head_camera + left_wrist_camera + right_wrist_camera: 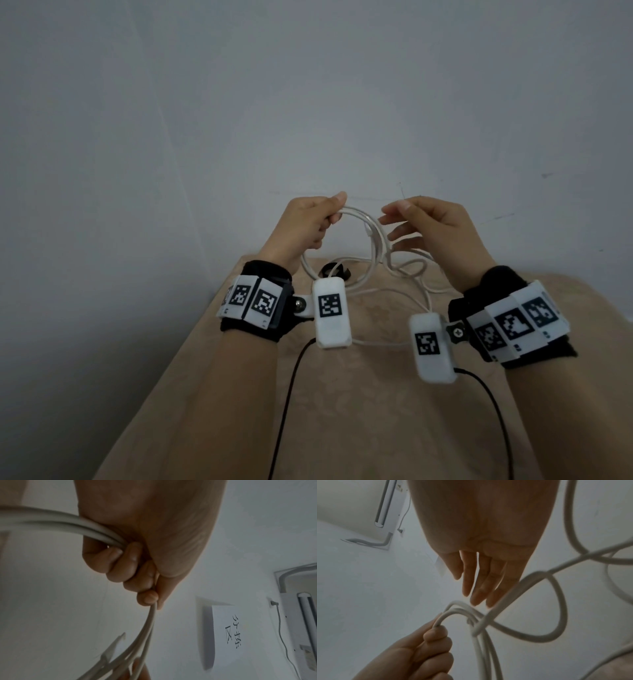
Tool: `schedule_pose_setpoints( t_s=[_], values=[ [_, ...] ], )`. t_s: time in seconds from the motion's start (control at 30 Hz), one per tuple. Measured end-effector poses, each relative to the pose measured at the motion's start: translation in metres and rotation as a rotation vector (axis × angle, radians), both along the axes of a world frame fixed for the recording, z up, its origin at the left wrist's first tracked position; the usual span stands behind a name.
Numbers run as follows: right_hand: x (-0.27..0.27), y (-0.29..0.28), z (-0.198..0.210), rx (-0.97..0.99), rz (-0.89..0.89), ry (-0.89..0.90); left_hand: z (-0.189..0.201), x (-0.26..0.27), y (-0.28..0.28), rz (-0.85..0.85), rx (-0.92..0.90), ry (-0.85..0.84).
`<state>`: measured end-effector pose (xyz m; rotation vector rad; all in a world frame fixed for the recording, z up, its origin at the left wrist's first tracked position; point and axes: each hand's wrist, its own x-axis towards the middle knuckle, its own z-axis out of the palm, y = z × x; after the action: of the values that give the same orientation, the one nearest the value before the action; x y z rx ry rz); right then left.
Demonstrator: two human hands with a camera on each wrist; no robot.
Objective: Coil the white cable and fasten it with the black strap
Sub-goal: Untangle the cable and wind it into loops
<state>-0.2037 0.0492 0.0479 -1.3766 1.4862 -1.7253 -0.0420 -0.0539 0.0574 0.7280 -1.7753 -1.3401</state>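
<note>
One fist (301,228) round cable (359,219), seemingly.

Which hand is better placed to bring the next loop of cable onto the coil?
Right. The left hand grips the coiled turns of the white cable in its curled fingers, so it is occupied. The right hand has straight fingers, holds nothing, and sits beside the loose cable trailing onto the table.

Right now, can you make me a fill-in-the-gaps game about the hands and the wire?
1. The white cable is gripped by the ____ hand.
2. The right hand has its fingers ____ and grips nothing.
3. The black strap lies on the beige ____.
4. The cable's loose part hangs down in ____ toward the cloth.

Missing words: left; straight; cloth; loops
</note>
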Motion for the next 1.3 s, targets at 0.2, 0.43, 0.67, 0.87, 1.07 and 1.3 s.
schedule_pose_setpoints(
  t_s=[0.2,0.43,0.67,0.87,1.07,1.3],
  values=[
    [-0.013,-0.004,-0.008,0.041,-0.195,0.143,0.001,0.005,-0.005,0.059,0.099,0.132],
    [-0.010,-0.002,-0.011,0.320,-0.101,0.346,0.000,0.008,-0.009,0.117,0.160,0.196],
    [-0.009,0.006,-0.005,0.287,0.059,0.343,0.000,0.013,-0.013,0.161,0.205,0.255],
    [-0.012,-0.003,-0.016,0.143,-0.102,0.456,-0.001,0.015,-0.016,0.169,0.264,0.300],
    [-0.012,-0.004,-0.012,-0.005,-0.214,0.112,-0.001,0.017,-0.017,0.190,0.284,0.313],
    [-0.013,-0.003,-0.010,0.080,-0.132,-0.269,-0.001,0.018,-0.019,0.193,0.301,0.330]
  ],
)
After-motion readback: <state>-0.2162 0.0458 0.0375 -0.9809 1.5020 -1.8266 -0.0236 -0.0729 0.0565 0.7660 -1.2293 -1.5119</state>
